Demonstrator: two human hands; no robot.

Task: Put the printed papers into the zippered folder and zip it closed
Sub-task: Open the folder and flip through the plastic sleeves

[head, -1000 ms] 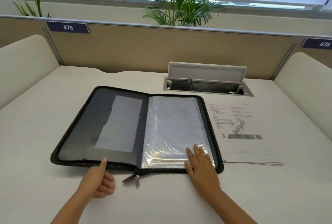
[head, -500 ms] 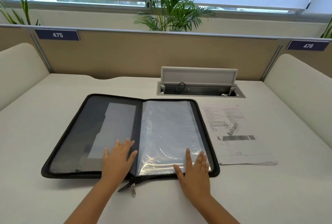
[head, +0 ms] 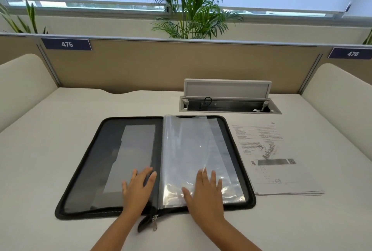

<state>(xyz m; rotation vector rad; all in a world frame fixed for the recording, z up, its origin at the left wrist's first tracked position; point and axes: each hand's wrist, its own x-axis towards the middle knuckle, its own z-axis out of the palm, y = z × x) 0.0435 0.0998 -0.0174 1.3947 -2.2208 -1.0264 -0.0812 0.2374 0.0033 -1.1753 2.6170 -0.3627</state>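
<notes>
- While the white tabletop (head: 60, 130) carried everything, the zippered folder (head: 84, 170) lay open and flat on it, near its front edge.
- Just right of the folder, not yet inside it, the printed papers (head: 281, 170) sat in a flat stack on the tabletop.
- A clear plastic sleeve (head: 185, 146) on the folder's right half stood lifted, its free edge curling up off the sleeves beneath.
- The left hand (head: 138, 188) pressed flat on the folder's dark left panel, its grip fully open with fingers straight and spread, holding nothing.
- The right hand (head: 205, 190) rested flat on the clear sleeves, its grip likewise open, fingers straight, closed around nothing.
- The zipper pull (head: 154, 223) hung off the folder's near edge at the spine, between the forearms.
</notes>
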